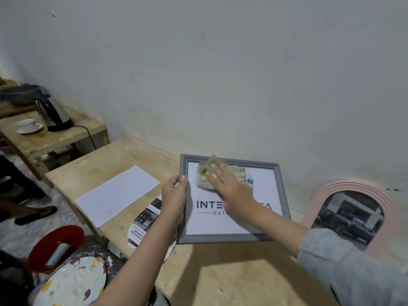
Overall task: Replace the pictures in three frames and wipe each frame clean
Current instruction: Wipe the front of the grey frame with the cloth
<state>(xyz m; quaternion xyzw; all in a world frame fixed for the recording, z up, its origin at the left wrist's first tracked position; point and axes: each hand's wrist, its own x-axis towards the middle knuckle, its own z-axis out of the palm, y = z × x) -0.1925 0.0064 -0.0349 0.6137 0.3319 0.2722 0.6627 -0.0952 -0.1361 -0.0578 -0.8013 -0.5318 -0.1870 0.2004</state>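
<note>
A grey picture frame (283,191) lies tilted above the wooden table (220,272), with a white printed picture (260,182) inside it. My left hand (175,195) grips the frame's left edge, thumb over the rim. My right hand (229,184) presses a greenish woven cloth (206,175) flat against the glass near the frame's top, fingers straight. A pink arched frame (388,208) holding a street photo leans against the wall at the right. A blank white sheet (117,193) and a printed leaflet (145,219) lie on the table to the left.
A lower wooden bench (55,140) at the left carries a kettle (53,113), a cup on a saucer (28,125) and a pan (21,93). A red bucket (55,246) and a paint-stained round plate (72,281) sit on the floor. Someone's sandalled foot (35,214) is at the far left.
</note>
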